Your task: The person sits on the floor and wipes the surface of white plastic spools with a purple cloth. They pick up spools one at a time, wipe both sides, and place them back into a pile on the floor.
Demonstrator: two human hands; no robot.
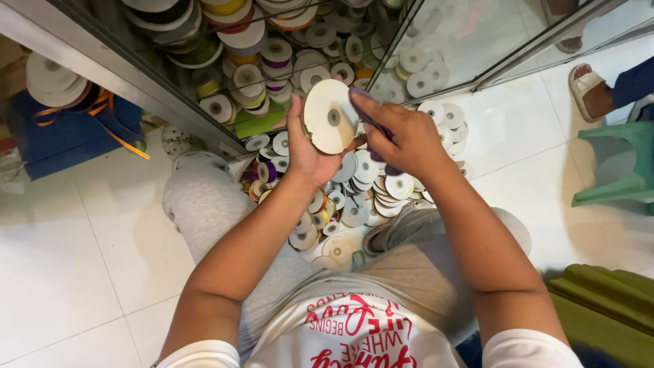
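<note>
Left hand: the left hand [305, 146] is curled around the rim of a cream ribbon spool [330, 116] and holds it up like a plate.
Right hand: the right hand [402, 140] is bent, and its fingers [368, 109] pinch a small purple cloth [371, 123] against the spool's right edge.
Where the spool is: it is up in the air, above the pile, between both hands.
Which way it faces: its flat round face with the small middle hole looks up at the camera; the rim runs up and down in the left hand.
Nearer hand: both hands touch it; the left hand carries it, and the right hand comes in from the right side.
Pile on the floor: many white round spools [368, 187] lie in a heap between the person's knees on the white tile floor [61, 259].
Glass cabinet: a cabinet [136, 82] with a grey metal frame holds more spools, some green, orange and purple.
Other things: a green plastic stool [623, 163] stands at the right, a blue box [65, 140] with orange ribbon at the left.
Another person: a sandalled foot [589, 92] shows at the top right.
</note>
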